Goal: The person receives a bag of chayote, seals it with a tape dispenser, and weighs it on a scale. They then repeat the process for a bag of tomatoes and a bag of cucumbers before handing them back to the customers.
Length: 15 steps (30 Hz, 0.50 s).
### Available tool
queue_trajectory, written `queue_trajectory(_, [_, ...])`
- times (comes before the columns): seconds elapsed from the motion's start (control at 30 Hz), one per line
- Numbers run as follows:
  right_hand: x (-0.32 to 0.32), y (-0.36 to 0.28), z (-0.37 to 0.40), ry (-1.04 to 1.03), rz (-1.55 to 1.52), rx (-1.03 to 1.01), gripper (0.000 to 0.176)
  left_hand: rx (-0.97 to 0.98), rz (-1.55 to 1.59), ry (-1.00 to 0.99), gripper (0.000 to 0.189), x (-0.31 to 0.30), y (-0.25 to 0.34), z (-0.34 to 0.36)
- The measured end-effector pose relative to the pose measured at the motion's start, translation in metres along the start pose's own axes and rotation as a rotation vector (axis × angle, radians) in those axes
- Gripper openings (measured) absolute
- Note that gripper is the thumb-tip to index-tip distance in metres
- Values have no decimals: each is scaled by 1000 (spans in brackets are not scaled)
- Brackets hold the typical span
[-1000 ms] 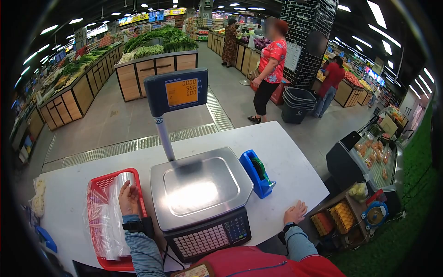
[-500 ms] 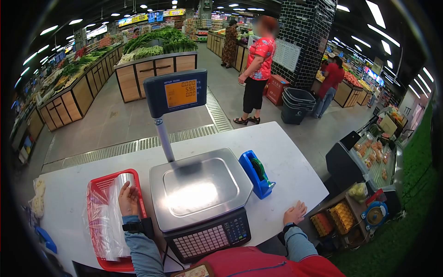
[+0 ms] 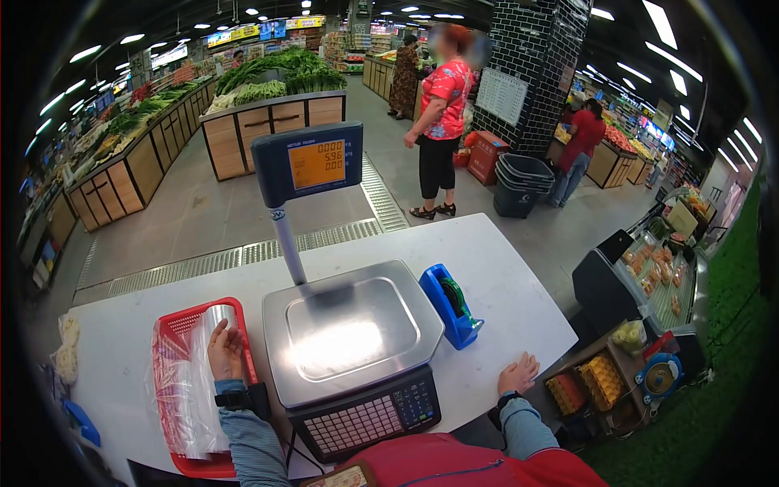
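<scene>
My left hand (image 3: 225, 351) rests over the right side of a red plastic basket (image 3: 180, 323), its fingers loosely apart and holding nothing. Under and beside it lie rolls of clear plastic bags (image 3: 195, 398) inside the basket. At the counter's right edge, my right hand (image 3: 519, 374) lies with fingers stretched out and nothing in them. Between my hands stands a weighing scale (image 3: 353, 325) with a bare metal plate, a keypad (image 3: 357, 418) and a lit display (image 3: 316, 165) on a post. A blue tape dispenser (image 3: 451, 307) with green tape sits right of the plate.
The white counter (image 3: 511, 284) ends just past my right hand. Beyond it stand a person in a red patterned shirt (image 3: 445, 97), stacked dark baskets (image 3: 523, 185) and vegetable stands (image 3: 276, 122). Egg trays (image 3: 600, 381) and a chilled case (image 3: 649, 276) are at the right.
The person in the red patterned shirt has shifted slightly left, with the nearer arm lower. Both my hands stay where they were, and the scale's display reads the same.
</scene>
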State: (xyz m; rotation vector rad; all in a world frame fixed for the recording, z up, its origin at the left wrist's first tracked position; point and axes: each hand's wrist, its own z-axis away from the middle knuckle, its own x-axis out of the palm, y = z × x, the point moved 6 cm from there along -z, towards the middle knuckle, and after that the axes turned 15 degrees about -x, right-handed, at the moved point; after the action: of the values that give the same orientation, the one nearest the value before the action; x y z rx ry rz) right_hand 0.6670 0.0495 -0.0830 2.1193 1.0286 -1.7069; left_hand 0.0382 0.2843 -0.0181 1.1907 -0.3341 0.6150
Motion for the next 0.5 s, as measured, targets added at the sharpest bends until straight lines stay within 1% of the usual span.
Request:
queue_trajectory(0.07, [1,1,-1,-3,1,0,46,-1,76,38,26,10,4,10])
queue_trajectory(0.5, [3,3,-1,5,14,-3,47,0,79,22,27,6,3,7])
